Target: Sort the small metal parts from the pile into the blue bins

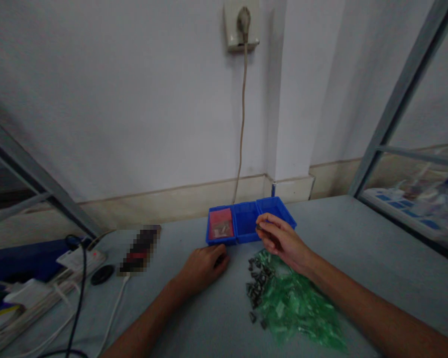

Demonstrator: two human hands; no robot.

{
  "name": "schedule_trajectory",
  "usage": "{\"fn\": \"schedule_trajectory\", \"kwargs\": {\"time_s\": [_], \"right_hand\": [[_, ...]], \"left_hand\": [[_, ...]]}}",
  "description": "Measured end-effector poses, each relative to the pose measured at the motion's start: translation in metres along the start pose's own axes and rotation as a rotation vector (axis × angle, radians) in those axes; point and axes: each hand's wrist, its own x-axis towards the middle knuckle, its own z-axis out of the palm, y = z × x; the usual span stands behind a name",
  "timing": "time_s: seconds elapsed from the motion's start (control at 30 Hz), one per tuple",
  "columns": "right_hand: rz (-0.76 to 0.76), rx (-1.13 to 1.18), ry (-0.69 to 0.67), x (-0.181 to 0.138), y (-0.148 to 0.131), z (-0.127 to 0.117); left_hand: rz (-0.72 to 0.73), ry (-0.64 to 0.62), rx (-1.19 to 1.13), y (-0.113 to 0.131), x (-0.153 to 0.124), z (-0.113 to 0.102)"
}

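My right hand (281, 241) is raised in front of the blue bins, thumb and fingers pinched on a small dark metal piece (259, 226). On the table just left of centre rests my left hand (205, 267), its fingers curled in and nothing visible in them. Below my right hand, many small dark metal pieces (259, 281) lie in a loose heap. They spill beside a crumpled green plastic bag (302, 311), partly under my right forearm. Three joined blue bins (247, 219) stand behind both hands; the left one holds a pink sheet (220, 217) and a clear packet (222, 229).
At left lie a pixelated phone-like object (140, 249) with a white cable, a round black disc (102, 274) and a power strip (26, 315) with cords. A wall socket (242, 27) has a plugged cord hanging down behind the bins. Grey metal frames (399, 79) flank the table.
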Motion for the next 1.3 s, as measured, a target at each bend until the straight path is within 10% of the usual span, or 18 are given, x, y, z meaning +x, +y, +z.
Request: {"fn": "schedule_trajectory", "kwargs": {"time_s": [1.3], "right_hand": [[-0.129, -0.043, 0.091, 0.0006, -0.0028, 0.0011]], "left_hand": [[-0.005, -0.014, -0.044, 0.0007, -0.0001, -0.0029]]}}
